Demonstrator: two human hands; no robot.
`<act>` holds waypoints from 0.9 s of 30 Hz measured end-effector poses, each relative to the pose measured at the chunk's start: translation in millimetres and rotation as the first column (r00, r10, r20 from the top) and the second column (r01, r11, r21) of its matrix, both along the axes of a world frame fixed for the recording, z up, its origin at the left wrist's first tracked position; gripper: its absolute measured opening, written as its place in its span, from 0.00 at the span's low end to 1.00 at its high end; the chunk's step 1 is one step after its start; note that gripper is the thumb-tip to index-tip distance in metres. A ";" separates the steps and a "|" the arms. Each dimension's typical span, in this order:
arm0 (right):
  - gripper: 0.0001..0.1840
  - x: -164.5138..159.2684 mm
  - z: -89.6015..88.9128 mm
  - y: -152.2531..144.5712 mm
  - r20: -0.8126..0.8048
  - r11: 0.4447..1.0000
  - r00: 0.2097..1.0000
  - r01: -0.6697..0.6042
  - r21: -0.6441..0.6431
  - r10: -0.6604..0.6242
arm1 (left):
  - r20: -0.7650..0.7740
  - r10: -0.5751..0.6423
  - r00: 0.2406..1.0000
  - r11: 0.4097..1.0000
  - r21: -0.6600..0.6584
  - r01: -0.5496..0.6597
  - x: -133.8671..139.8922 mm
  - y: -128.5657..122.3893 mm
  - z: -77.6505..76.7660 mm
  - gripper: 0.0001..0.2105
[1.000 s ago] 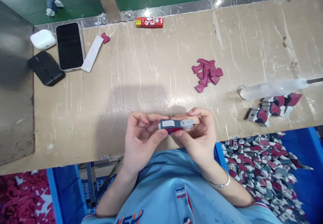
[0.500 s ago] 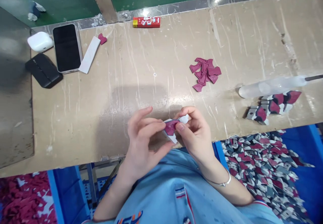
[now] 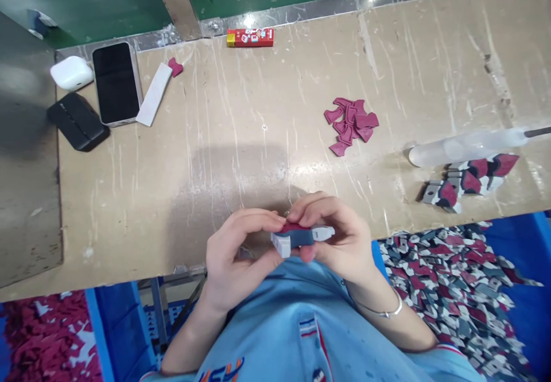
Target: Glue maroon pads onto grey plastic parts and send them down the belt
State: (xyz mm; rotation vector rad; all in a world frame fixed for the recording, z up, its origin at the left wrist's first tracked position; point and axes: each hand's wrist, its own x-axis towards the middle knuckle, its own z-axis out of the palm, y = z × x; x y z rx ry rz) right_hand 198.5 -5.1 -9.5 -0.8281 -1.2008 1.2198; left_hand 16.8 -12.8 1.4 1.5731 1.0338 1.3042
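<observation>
Between my two hands, just above the bench's near edge, is a small plastic part (image 3: pixel 301 237) in dark blue-grey and white with a maroon piece on top. My left hand (image 3: pixel 241 253) pinches its left, white end between thumb and fingers. On the other side my right hand (image 3: pixel 338 236) grips it, fingertips on the maroon top and thumb underneath. The part is turned edge-on, so most of its maroon face is hidden. Beyond the hands lies a small heap of loose maroon pieces (image 3: pixel 350 124). Several assembled parts (image 3: pixel 471 181) stand in a group at the right.
A translucent bottle (image 3: pixel 465 147) lies behind the assembled parts. Far left are a phone (image 3: pixel 116 84), a white case (image 3: pixel 72 73), a black box (image 3: pixel 78 121) and a white strip (image 3: pixel 154 95). A red box (image 3: pixel 250 38) sits at the back. Blue bins (image 3: pixel 123 330) of parts flank me below.
The part has tipped from showing its maroon face to showing its blue-grey edge. Both hands moved slightly nearer to me, fingers closing over its top. Parts on the green surface behind shifted left.
</observation>
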 end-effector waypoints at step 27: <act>0.18 25.4 6.7 6.1 0.135 0.969 0.985 -0.134 0.210 0.107 | -0.013 -0.284 0.959 0.953 -0.108 0.281 9.4 24.4 24.3 0.10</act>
